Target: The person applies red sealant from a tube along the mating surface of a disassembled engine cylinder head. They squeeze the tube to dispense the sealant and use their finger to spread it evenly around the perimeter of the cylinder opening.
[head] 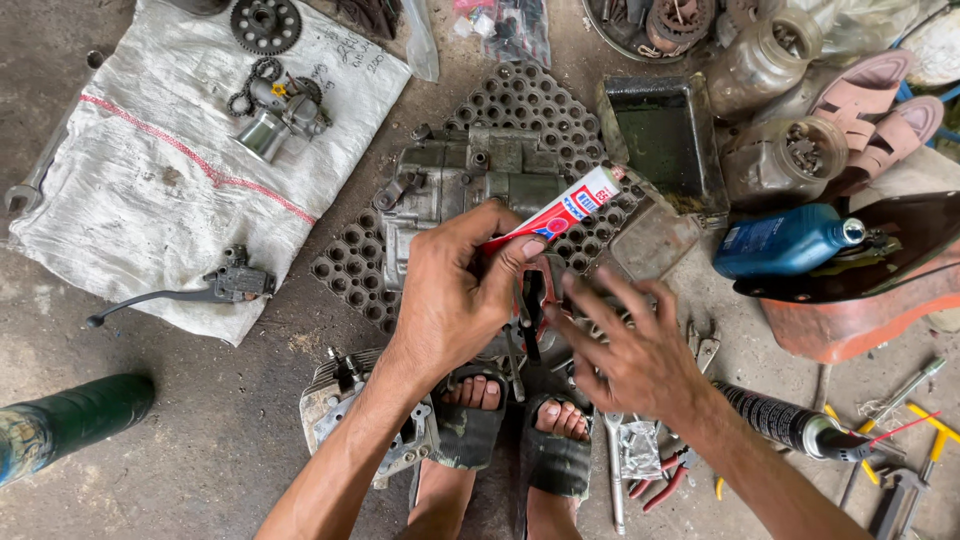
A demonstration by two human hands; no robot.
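My left hand (455, 290) grips a red and white tube (570, 207) by its lower end, with the tube pointing up to the right. Just below it, the fingers of my right hand (625, 345) spread open next to a small dark part (533, 300) that hangs between both hands; I cannot tell which hand holds it. Under the hands lies a grey metal engine casing (460, 180) on a perforated rubber mat (530, 100). My feet in sandals (510, 420) show below.
A white sack cloth (150, 170) at the left carries a sprocket (265, 22), chain parts and a brake lever (180, 290). A blue oil bottle (785, 240), jars and a metal tray (660, 135) sit at the right. A spray can (790, 422), pliers and wrenches lie at the lower right.
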